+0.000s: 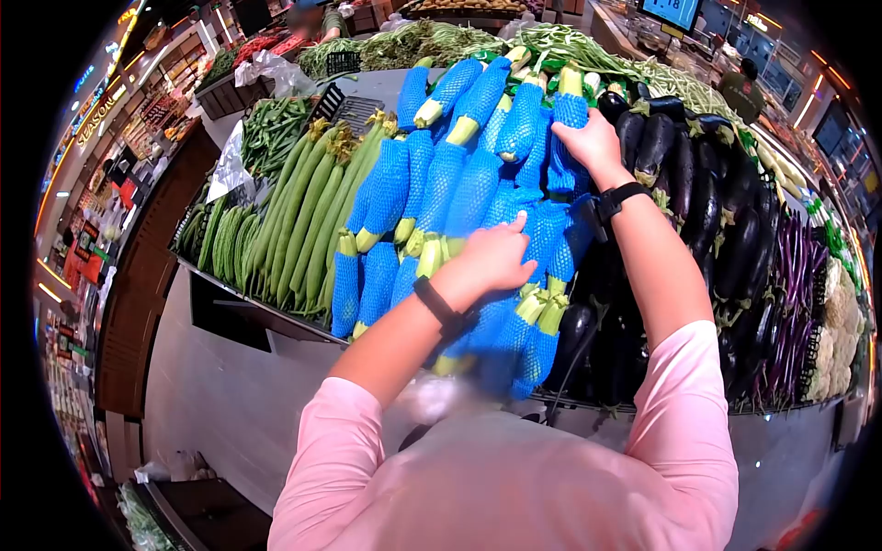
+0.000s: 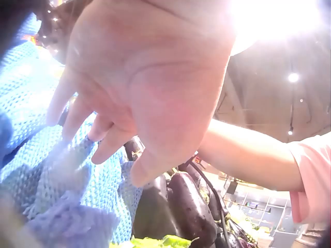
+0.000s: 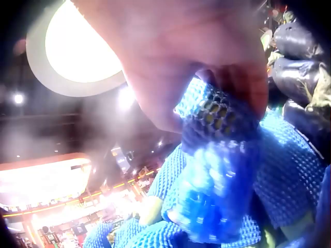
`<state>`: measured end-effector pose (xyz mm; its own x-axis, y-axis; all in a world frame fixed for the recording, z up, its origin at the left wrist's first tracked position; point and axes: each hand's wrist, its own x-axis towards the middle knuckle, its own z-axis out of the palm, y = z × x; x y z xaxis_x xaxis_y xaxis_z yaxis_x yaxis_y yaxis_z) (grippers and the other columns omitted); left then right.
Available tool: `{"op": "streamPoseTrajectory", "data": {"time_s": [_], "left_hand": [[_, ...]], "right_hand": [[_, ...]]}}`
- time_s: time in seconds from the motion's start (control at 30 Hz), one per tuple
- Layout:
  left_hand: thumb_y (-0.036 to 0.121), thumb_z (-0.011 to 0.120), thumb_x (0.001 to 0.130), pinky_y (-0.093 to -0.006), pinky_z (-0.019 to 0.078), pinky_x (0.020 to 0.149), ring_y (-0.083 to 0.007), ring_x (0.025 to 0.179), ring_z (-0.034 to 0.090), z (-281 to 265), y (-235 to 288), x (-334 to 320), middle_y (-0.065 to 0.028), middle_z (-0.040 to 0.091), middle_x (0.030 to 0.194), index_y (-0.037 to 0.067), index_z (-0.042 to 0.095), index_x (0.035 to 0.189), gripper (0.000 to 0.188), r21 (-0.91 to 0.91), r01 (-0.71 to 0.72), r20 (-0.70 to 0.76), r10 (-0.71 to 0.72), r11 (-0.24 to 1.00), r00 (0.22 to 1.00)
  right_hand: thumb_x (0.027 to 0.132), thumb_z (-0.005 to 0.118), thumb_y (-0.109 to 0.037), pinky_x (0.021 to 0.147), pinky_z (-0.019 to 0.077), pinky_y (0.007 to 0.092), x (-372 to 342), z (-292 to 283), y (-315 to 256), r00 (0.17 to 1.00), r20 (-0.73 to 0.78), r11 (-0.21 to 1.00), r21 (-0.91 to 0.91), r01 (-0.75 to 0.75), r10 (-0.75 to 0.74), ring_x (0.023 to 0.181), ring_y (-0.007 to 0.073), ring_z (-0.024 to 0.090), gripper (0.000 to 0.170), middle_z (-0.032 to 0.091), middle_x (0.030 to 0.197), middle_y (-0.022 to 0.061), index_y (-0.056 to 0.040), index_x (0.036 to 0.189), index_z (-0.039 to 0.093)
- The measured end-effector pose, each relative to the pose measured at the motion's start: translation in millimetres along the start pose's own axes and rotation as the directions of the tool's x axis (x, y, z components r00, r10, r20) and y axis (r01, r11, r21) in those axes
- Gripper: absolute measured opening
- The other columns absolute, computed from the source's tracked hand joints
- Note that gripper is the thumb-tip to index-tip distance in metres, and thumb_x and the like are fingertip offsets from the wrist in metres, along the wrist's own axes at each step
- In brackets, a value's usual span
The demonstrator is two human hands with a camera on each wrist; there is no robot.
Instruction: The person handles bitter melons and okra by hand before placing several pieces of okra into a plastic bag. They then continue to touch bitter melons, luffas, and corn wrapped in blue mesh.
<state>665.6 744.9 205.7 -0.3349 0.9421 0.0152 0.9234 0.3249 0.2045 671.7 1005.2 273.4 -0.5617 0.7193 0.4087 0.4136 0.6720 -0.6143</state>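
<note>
Long green vegetables in blue foam nets lie heaped in the middle of the stall. My right hand grips one netted piece at the heap's upper right; in the right wrist view that hand curls round the blue net. Over the heap's middle, my left hand is spread with its fingers extended. The left wrist view shows its palm and loose fingers near the blue nets, holding nothing; whether the fingertips touch the nets I cannot tell.
Dark eggplants lie right of the heap, beside purple beans and cauliflower. Long green gourds fill the left side. Green beans lie behind. A screen stands at the back, and a person is at the back right.
</note>
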Motion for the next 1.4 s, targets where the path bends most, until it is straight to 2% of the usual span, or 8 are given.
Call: {"op": "streamPoseTrajectory", "data": {"time_s": [0.33, 0.57, 0.73, 0.83, 0.97, 1.13, 1.27, 1.4], "left_hand": [[0.043, 0.064, 0.094, -0.0474, 0.0519, 0.105, -0.0362, 0.132, 0.059, 5.5, -6.6, -1.3, -0.0233, 0.041, 0.162, 0.004, 0.072, 0.119, 0.047, -0.044, -0.008, -0.024, 0.007, 0.999, 1.000], [0.042, 0.065, 0.093, -0.0479, 0.0494, 0.109, -0.0419, 0.137, 0.055, 8.0, 0.5, -2.0, -0.0278, 0.036, 0.163, 0.003, 0.072, 0.120, 0.048, -0.001, -0.008, 0.015, 0.008, 1.000, 1.000], [0.043, 0.066, 0.094, -0.0470, 0.0470, 0.112, -0.0428, 0.141, 0.050, 7.4, -9.6, -5.8, -0.0283, 0.036, 0.163, 0.003, 0.070, 0.127, 0.052, -0.074, -0.053, 0.017, 0.055, 0.996, 0.998], [0.046, 0.067, 0.093, -0.0468, 0.0460, 0.113, -0.0444, 0.140, 0.050, -3.6, -30.0, -1.7, -0.0280, 0.036, 0.163, 0.003, 0.066, 0.134, 0.059, -0.351, -0.092, 0.046, 0.115, 0.932, 0.992], [0.035, 0.072, 0.096, -0.0423, 0.0511, 0.106, -0.0335, 0.127, 0.064, -22.5, -61.7, 16.9, -0.0213, 0.061, 0.144, 0.002, 0.061, 0.139, 0.055, -0.637, -0.117, 0.080, 0.216, 0.762, 0.973], [0.032, 0.072, 0.098, -0.0421, 0.0534, 0.102, -0.0298, 0.118, 0.068, -29.5, -74.8, 10.9, -0.0191, 0.069, 0.131, 0.003, 0.061, 0.139, 0.052, -0.648, -0.146, 0.022, 0.210, 0.748, 0.977], [0.029, 0.073, 0.096, -0.0422, 0.0556, 0.098, -0.0302, 0.114, 0.070, -34.9, -86.4, 9.0, -0.0208, 0.071, 0.124, 0.002, 0.062, 0.136, 0.049, -0.589, -0.128, 0.020, 0.172, 0.798, 0.985], [0.022, 0.074, 0.095, -0.0390, 0.0571, 0.092, -0.0246, 0.105, 0.072, -61.0, -102.6, 20.1, -0.0166, 0.074, 0.115, 0.000, 0.066, 0.129, 0.041, -0.628, -0.123, -0.085, 0.090, 0.768, 0.992]], "right_hand": [[0.076, 0.080, -0.049, 0.097, 0.0567, 0.0454, -20.6, 34.8, 28.0, 0.933, 0.346, 0.987, -0.154, -0.046, 0.097, 0.114, 0.0458, 0.068, 0.102, 0.067, 0.120, 0.0368, 0.0199, 0.137, 0.035], [0.080, 0.086, -0.041, 0.091, 0.0589, 0.0459, -39.3, 46.6, 14.0, 0.940, 0.339, 0.986, -0.143, 0.087, -0.034, 0.106, 0.0471, 0.070, 0.102, 0.068, 0.113, 0.0379, 0.0217, 0.134, 0.027], [0.078, 0.086, -0.047, 0.091, 0.0587, 0.0476, -32.5, 41.7, 11.5, 0.933, 0.359, 0.956, -0.275, 0.106, -0.001, 0.105, 0.0464, 0.070, 0.097, 0.066, 0.120, 0.0349, 0.0145, 0.134, 0.036], [0.077, 0.086, -0.049, 0.094, 0.0570, 0.0487, -27.8, 22.9, -16.4, 0.979, 0.135, 0.959, -0.215, 0.182, -0.156, 0.115, 0.0460, 0.066, 0.100, 0.060, 0.134, 0.0315, 0.0094, 0.139, 0.036], [0.084, 0.077, -0.050, 0.117, 0.0385, 0.0513, -1.4, 45.2, -39.3, 0.911, 0.125, 0.861, -0.297, 0.413, -0.393, 0.146, 0.0404, 0.042, 0.088, 0.047, 0.152, 0.0260, 0.0001, 0.148, 0.044], [0.107, 0.039, -0.047, 0.127, 0.0020, 0.0632, 8.8, 83.1, -38.2, 0.836, 0.477, 0.682, -0.517, 0.517, -0.272, 0.160, 0.0345, 0.018, 0.061, 0.023, 0.173, 0.0133, -0.0191, 0.162, 0.038], [0.106, 0.042, -0.042, 0.127, 0.0026, 0.0645, -3.2, 76.4, -31.2, 0.750, 0.504, 0.466, -0.588, 0.661, -0.428, 0.153, 0.0372, 0.035, 0.049, 0.029, 0.170, 0.0145, -0.0248, 0.150, 0.055], [0.103, 0.050, -0.041, 0.125, 0.0139, 0.0653, -31.7, 67.7, -28.4, 0.717, 0.499, 0.492, -0.521, 0.697, -0.488, 0.142, 0.0460, 0.047, 0.048, 0.035, 0.167, 0.0174, -0.0211, 0.146, 0.057]]}}
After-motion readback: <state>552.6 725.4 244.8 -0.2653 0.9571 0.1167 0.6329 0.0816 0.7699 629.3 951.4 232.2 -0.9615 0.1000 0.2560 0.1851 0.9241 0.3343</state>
